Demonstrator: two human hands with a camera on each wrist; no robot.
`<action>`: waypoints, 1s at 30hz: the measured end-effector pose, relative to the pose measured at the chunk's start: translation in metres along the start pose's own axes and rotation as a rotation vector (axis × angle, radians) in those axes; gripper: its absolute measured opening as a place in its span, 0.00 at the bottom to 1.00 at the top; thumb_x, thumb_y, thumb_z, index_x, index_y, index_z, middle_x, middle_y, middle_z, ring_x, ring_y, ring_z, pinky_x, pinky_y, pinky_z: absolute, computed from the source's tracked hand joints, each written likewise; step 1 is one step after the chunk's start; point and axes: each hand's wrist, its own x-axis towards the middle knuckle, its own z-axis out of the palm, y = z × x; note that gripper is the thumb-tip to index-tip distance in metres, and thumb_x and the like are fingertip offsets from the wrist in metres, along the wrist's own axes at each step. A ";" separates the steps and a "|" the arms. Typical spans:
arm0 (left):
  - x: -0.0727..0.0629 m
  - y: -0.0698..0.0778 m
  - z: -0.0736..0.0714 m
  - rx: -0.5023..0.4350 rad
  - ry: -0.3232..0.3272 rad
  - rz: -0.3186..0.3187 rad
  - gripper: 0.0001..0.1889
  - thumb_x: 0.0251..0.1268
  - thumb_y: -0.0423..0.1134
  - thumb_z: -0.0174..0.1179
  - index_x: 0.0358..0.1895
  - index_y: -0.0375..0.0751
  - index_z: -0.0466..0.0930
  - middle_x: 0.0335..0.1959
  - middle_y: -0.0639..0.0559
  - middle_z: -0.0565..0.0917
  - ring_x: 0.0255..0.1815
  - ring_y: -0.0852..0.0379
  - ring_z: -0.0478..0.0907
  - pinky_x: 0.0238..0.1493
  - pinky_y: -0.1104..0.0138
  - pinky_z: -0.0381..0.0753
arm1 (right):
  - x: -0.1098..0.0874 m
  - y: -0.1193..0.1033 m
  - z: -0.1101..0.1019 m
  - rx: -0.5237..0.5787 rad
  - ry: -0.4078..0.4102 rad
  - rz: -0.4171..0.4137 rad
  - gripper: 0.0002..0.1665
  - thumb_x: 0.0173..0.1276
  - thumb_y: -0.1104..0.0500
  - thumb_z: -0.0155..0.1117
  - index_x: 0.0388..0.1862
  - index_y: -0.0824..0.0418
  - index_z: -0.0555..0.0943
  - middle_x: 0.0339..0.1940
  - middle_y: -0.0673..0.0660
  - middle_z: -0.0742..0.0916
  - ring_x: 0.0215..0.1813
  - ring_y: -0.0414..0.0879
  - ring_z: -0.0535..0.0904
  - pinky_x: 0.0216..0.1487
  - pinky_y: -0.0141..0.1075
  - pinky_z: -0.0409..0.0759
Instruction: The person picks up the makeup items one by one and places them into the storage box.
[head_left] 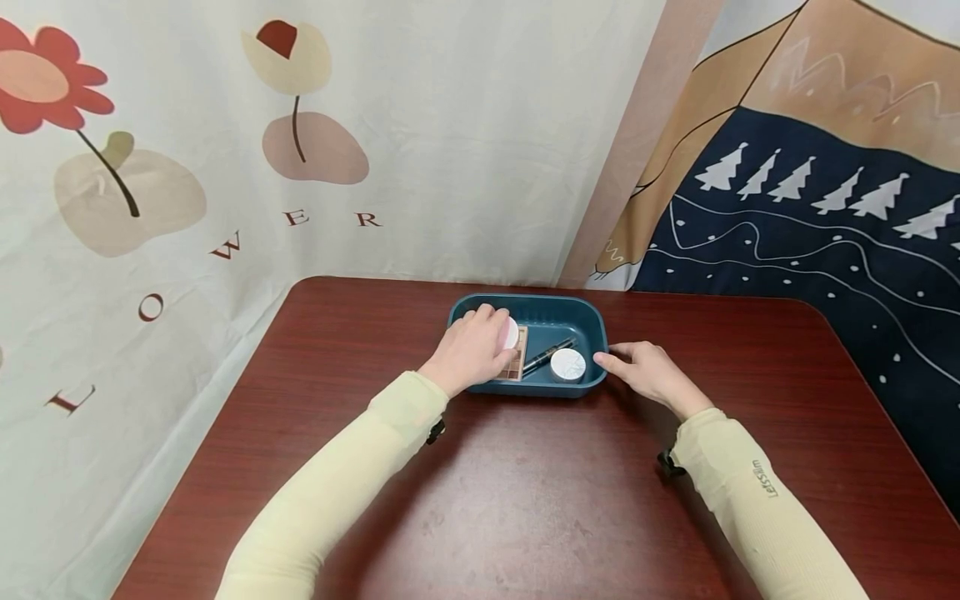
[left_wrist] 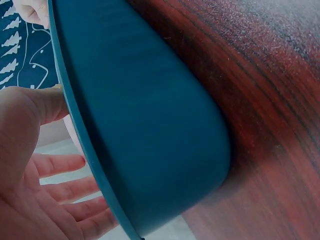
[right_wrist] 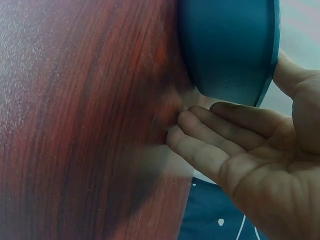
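A blue-green basket (head_left: 528,301) stands near the back edge of the table. Over its left end, my left hand (head_left: 468,346) pinches a white round case (head_left: 512,335) between thumb and fingers; the hand partly hides it. Below that hand lies a palette (head_left: 517,364) with brownish squares. A black pen-like stick (head_left: 549,355) and a second white round case (head_left: 567,365) with a marbled lid lie inside to the right. My right hand (head_left: 648,371) is at the basket's right end, thumb at the rim, its fairly straight fingers (right_wrist: 200,150) outside the wall.
The dark red wooden table (head_left: 517,500) has its back edge close to a pale curtain (head_left: 465,150) with printed flowers. A navy cloth (head_left: 795,217) with white trees hangs at the right. Black straps circle both wrists over pale yellow sleeves (head_left: 337,483).
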 end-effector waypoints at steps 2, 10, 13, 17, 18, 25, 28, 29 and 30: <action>0.000 0.001 0.001 0.012 -0.009 -0.003 0.30 0.70 0.51 0.66 0.66 0.35 0.74 0.55 0.39 0.80 0.49 0.45 0.80 0.53 0.55 0.84 | 0.000 0.000 0.000 0.000 -0.001 0.002 0.41 0.80 0.41 0.56 0.72 0.75 0.72 0.69 0.74 0.78 0.70 0.70 0.73 0.70 0.66 0.70; 0.003 0.004 0.004 0.060 -0.034 0.000 0.29 0.67 0.57 0.68 0.60 0.37 0.78 0.48 0.42 0.81 0.44 0.46 0.80 0.47 0.55 0.83 | 0.000 0.001 0.000 0.003 -0.001 -0.005 0.41 0.80 0.41 0.56 0.72 0.75 0.72 0.69 0.74 0.78 0.70 0.69 0.73 0.70 0.66 0.70; 0.003 0.005 0.004 0.083 -0.044 0.007 0.30 0.67 0.58 0.68 0.59 0.37 0.78 0.47 0.42 0.82 0.44 0.46 0.81 0.47 0.55 0.83 | 0.000 0.002 0.000 -0.001 0.004 -0.017 0.41 0.80 0.41 0.56 0.71 0.76 0.72 0.68 0.75 0.78 0.70 0.70 0.73 0.69 0.66 0.70; 0.004 0.007 0.005 0.108 -0.047 0.018 0.30 0.67 0.58 0.68 0.58 0.37 0.79 0.47 0.42 0.83 0.43 0.46 0.82 0.45 0.56 0.84 | 0.000 0.002 0.000 -0.001 0.009 -0.028 0.40 0.80 0.42 0.56 0.71 0.76 0.72 0.67 0.75 0.79 0.70 0.70 0.74 0.69 0.66 0.70; 0.004 0.007 0.005 0.116 -0.045 0.021 0.30 0.67 0.58 0.68 0.58 0.37 0.79 0.46 0.42 0.83 0.43 0.46 0.82 0.45 0.56 0.83 | 0.000 0.002 0.000 -0.001 0.010 -0.028 0.40 0.80 0.42 0.56 0.71 0.76 0.72 0.67 0.75 0.79 0.70 0.69 0.74 0.69 0.66 0.70; 0.004 0.008 0.011 0.151 -0.049 0.023 0.31 0.66 0.59 0.69 0.58 0.37 0.79 0.47 0.42 0.84 0.45 0.47 0.80 0.46 0.57 0.82 | 0.000 0.002 0.000 0.005 0.005 -0.021 0.40 0.80 0.42 0.57 0.71 0.75 0.72 0.68 0.74 0.79 0.70 0.69 0.74 0.69 0.66 0.70; 0.005 0.008 0.012 0.150 -0.048 0.023 0.31 0.65 0.59 0.69 0.59 0.37 0.80 0.47 0.42 0.84 0.46 0.46 0.79 0.47 0.57 0.82 | 0.000 0.001 0.000 0.005 0.004 -0.014 0.40 0.80 0.42 0.56 0.71 0.75 0.72 0.68 0.74 0.79 0.70 0.69 0.74 0.69 0.66 0.70; 0.005 0.008 0.012 0.148 -0.048 0.022 0.31 0.65 0.59 0.69 0.59 0.36 0.80 0.48 0.41 0.84 0.47 0.46 0.79 0.47 0.56 0.82 | 0.000 0.001 0.000 0.005 0.004 -0.011 0.40 0.80 0.41 0.56 0.71 0.75 0.72 0.68 0.74 0.79 0.70 0.69 0.74 0.69 0.66 0.70; 0.005 0.008 0.013 0.146 -0.047 0.022 0.31 0.65 0.59 0.69 0.59 0.36 0.80 0.48 0.41 0.84 0.47 0.46 0.79 0.47 0.56 0.82 | 0.000 0.001 0.000 0.005 0.004 -0.008 0.40 0.80 0.41 0.56 0.71 0.75 0.72 0.68 0.74 0.79 0.70 0.69 0.73 0.70 0.66 0.70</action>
